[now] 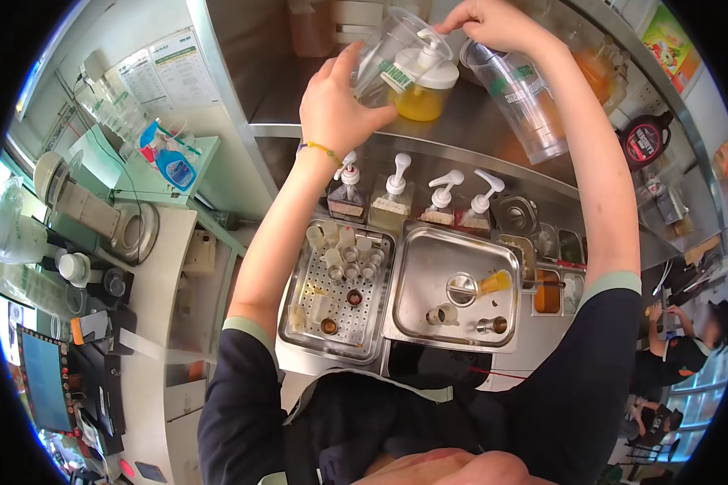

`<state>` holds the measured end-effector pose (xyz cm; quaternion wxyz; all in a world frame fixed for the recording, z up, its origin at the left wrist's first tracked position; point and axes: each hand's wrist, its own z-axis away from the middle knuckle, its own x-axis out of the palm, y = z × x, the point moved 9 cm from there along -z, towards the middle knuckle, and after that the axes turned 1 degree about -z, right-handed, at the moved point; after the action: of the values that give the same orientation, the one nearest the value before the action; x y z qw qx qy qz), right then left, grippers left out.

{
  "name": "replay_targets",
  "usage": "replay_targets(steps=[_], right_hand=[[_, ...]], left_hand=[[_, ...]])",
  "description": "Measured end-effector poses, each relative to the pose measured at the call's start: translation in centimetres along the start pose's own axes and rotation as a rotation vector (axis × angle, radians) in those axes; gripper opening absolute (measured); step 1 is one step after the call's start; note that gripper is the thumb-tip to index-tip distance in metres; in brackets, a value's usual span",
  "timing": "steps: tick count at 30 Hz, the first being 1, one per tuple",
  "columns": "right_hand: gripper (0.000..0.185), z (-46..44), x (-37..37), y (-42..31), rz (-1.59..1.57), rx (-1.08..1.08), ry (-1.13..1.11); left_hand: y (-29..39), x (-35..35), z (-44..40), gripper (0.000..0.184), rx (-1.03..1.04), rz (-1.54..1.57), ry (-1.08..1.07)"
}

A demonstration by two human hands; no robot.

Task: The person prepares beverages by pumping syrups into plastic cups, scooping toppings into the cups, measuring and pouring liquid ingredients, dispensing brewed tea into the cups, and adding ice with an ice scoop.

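Observation:
A clear plastic cup (388,73) with green lettering is tilted in my left hand (332,109), whose fingers and thumb wrap its side. Through and behind the cup I see a pump jar (422,101) with a white lid and yellow contents, standing on the steel shelf. My right hand (493,24) reaches over from the right, fingers bent down at the jar's white pump head (429,42); the exact contact is partly hidden. Below my right wrist, a tall clear cup (522,101) with green print leans on the shelf.
Several white-topped pump bottles (394,186) line the counter under the shelf (332,129). Nearer me are a perforated tray (299,283) with small cups and a steel tray (408,279) with jiggers. A blue spray bottle (174,166) stands left. Co-workers (683,347) are at far right.

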<state>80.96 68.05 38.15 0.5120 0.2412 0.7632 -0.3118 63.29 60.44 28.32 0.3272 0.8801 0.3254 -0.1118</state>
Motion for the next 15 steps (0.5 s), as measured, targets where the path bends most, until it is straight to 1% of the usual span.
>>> replay_targets(steps=[2,6,9,11,12,13,14,15], right_hand=[[0.037,-0.2,0.5,0.0,0.057,-0.005,0.014],[0.021,0.4,1.3,-0.2,0.032,0.038,0.052],[0.048,1.9,0.5,1.0,0.064,-0.154,-0.025],[0.048,6.8,-2.7,-2.5,0.311,-0.065,0.208],[0.049,9.4,-1.3,-2.9,0.121,0.028,0.112],[0.050,12.1,1.2,-3.4,-0.070,0.123,0.021],[0.050,14.4,5.7,-3.6,-0.298,0.153,-0.091],[0.053,15.9,10.3,-3.1,-0.245,0.299,-0.220]], left_hand=[[0.1,0.2,0.0,0.078,0.003,-0.030,0.010],[0.3,0.2,0.3,0.077,0.005,-0.052,0.018],[-0.1,-0.8,2.0,0.079,-0.002,0.023,0.043],[-1.1,-3.0,6.3,0.079,-0.125,0.099,0.054],[-1.7,-3.9,8.8,0.080,-0.120,0.118,0.035],[-3.8,-3.6,12.4,0.080,-0.117,0.019,0.033],[-4.5,-3.0,15.2,0.081,-0.127,0.035,-0.014],[-6.2,-1.5,18.1,0.082,-0.309,0.020,-0.170]])
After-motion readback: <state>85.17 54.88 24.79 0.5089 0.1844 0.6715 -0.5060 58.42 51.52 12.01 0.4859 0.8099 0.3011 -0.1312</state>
